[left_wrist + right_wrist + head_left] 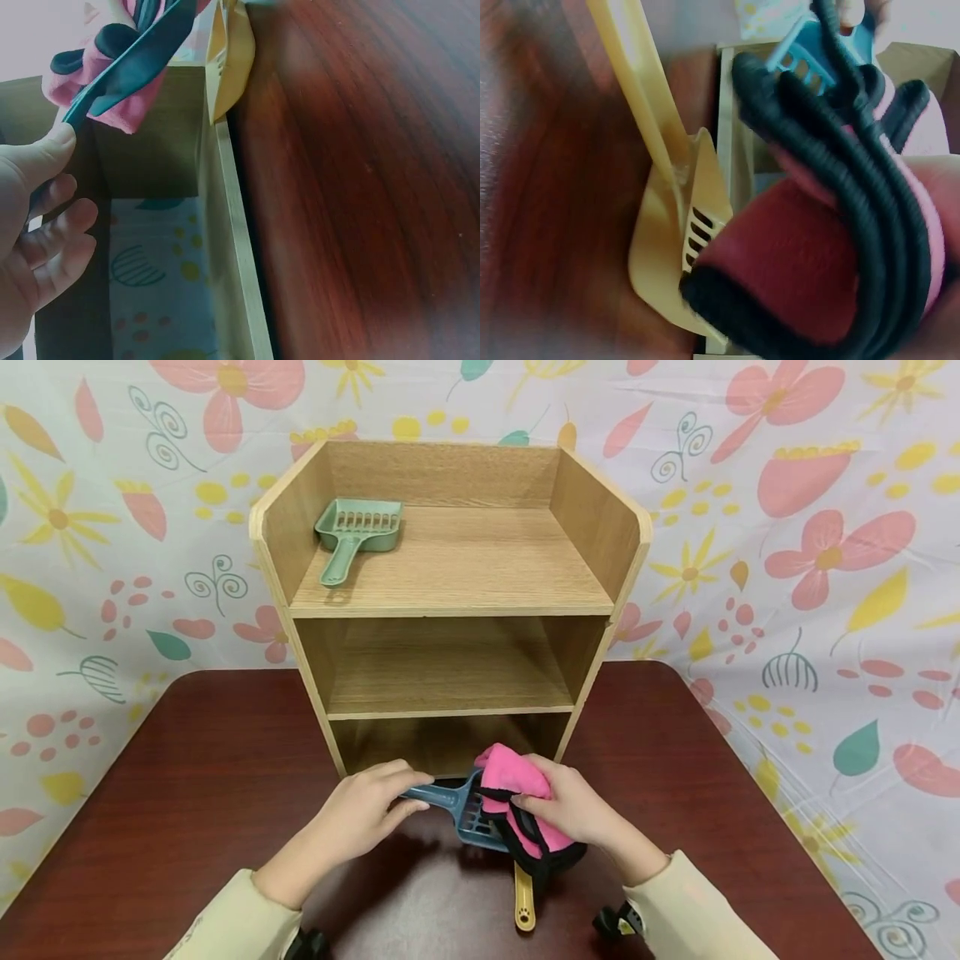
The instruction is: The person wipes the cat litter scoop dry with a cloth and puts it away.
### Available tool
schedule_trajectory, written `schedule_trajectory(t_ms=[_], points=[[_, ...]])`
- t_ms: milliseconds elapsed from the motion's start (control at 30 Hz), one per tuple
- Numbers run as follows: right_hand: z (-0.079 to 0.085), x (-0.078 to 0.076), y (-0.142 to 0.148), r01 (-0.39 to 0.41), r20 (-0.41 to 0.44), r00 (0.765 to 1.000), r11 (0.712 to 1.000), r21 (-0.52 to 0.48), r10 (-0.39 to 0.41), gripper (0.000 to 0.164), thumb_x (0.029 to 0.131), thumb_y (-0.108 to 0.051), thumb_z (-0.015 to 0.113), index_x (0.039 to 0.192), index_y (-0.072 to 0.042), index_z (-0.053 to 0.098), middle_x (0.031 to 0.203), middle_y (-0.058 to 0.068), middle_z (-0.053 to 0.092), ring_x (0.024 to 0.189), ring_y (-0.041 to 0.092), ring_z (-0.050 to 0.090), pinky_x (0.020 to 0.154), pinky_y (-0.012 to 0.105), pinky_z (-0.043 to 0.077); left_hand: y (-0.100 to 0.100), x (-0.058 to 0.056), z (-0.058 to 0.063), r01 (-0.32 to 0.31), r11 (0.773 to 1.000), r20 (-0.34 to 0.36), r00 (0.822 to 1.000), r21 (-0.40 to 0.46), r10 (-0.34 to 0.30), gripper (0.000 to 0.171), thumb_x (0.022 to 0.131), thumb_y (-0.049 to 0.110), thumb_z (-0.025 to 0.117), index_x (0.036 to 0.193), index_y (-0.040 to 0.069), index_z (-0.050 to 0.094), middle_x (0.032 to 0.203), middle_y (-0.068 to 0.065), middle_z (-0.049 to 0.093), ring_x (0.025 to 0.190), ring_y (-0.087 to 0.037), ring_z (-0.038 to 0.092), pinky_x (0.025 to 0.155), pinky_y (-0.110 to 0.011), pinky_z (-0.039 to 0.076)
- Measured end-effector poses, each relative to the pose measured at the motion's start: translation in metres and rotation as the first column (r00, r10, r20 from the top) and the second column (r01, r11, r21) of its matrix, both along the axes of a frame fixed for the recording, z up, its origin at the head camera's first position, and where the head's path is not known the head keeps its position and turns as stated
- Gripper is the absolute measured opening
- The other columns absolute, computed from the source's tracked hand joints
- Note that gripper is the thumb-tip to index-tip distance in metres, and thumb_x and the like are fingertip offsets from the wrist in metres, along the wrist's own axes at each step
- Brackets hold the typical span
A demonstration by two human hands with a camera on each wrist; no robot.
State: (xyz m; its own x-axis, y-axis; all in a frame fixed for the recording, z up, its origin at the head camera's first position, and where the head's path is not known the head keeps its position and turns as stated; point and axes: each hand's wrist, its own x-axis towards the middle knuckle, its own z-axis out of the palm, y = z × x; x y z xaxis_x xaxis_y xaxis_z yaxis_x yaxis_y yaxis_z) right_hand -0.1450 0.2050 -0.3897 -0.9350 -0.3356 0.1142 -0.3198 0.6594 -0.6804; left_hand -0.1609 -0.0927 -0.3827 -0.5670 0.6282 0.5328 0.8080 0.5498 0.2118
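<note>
Cloth [512, 772]: pink with black edging, bunched up in the right hand [568, 800], whose fingers and thumb grasp it; it covers part of the blue scoop's slotted head, in front of the shelf's lowest level
Blue scoop [456, 800]: held above the worktop [187, 793], its handle to the left and its slotted head to the right, meeting the cloth
Left hand [366, 810]: pinching the end of the blue scoop's handle between thumb and fingers; in the left wrist view the remaining fingers are loosely bent
Yellow scoop [524, 897]: on the worktop below the cloth, handle towards the person; the cloth hides its head from the head camera, but the right wrist view shows the slots, just beside the shelf's front edge
Green scoop [357, 537]: on the shelf's top level, near the left side panel, handle towards the front
Shelf [457, 564]: pale wood, three levels, standing on the dark red-brown worktop
Wall covering [480, 402]: white, printed with flowers and leaves, behind the shelf
Sleeves [693, 906]: pale, on both arms
</note>
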Motion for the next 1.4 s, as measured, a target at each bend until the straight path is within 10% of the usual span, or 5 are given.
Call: schedule_trajectory(t_ms=[500,767,1000,1167,1400], points=[[0.017,-0.005,-0.017,-0.128,-0.204,0.964,0.968,0.215,0.173,0.038,0.082,-0.020,0.073,0.118,-0.021,0.060,0.104,-0.009,0.066,0.084,0.006,0.058,0.077,0.028,0.050,0.016,-0.001,0.005,0.056,0.997,0.037,0.998,-0.048,-0.054,0.023,0.083,0.025,0.072,0.104,0.016,0.068,0.089,0.009,0.063,0.077,-0.007,0.059,0.066,-0.026,0.052],[0.017,-0.010,-0.014,-0.003,-0.327,0.943,0.983,0.184,0.064,0.041,0.080,-0.020,0.075,0.118,-0.022,0.063,0.107,-0.006,0.068,0.082,0.008,0.059,0.075,0.030,0.051,0.017,-0.006,0.005,0.022,1.000,-0.084,0.996,0.014,-0.021,0.025,0.079,0.024,0.076,0.100,0.015,0.068,0.085,0.008,0.063,0.073,-0.006,0.060,0.062,-0.025,0.052],[0.008,-0.011,-0.008,0.112,-0.266,0.955,0.991,-0.077,-0.128,0.034,0.078,-0.008,0.074,0.111,-0.014,0.064,0.090,0.001,0.068,0.071,0.010,0.053,0.064,0.024,0.046,0.007,-0.011,-0.001,-0.008,0.995,-0.119,0.993,0.099,0.020,0.029,0.075,0.023,0.078,0.100,0.013,0.068,0.086,0.007,0.064,0.071,-0.005,0.058,0.062,-0.024,0.051],[0.004,-0.011,-0.013,0.274,-0.058,0.950,0.909,-0.313,-0.307,0.028,0.079,-0.003,0.071,0.106,-0.011,0.065,0.090,0.008,0.068,0.073,0.009,0.057,0.067,0.023,0.049,0.002,-0.012,-0.008,-0.035,0.986,-0.097,0.994,0.163,0.051,0.029,0.075,0.021,0.078,0.102,0.013,0.069,0.087,0.007,0.065,0.068,-0.004,0.054,0.060,-0.021,0.048],[-0.003,-0.006,-0.027,0.446,0.213,0.892,0.702,-0.555,-0.399,0.024,0.083,-0.002,0.067,0.106,-0.004,0.063,0.089,0.008,0.067,0.073,0.009,0.065,0.066,0.025,0.055,-0.001,-0.007,-0.017,-0.033,0.973,-0.104,0.993,0.228,0.058,0.025,0.081,0.023,0.074,0.103,0.012,0.069,0.090,0.006,0.065,0.069,-0.003,0.054,0.062,-0.019,0.046]])
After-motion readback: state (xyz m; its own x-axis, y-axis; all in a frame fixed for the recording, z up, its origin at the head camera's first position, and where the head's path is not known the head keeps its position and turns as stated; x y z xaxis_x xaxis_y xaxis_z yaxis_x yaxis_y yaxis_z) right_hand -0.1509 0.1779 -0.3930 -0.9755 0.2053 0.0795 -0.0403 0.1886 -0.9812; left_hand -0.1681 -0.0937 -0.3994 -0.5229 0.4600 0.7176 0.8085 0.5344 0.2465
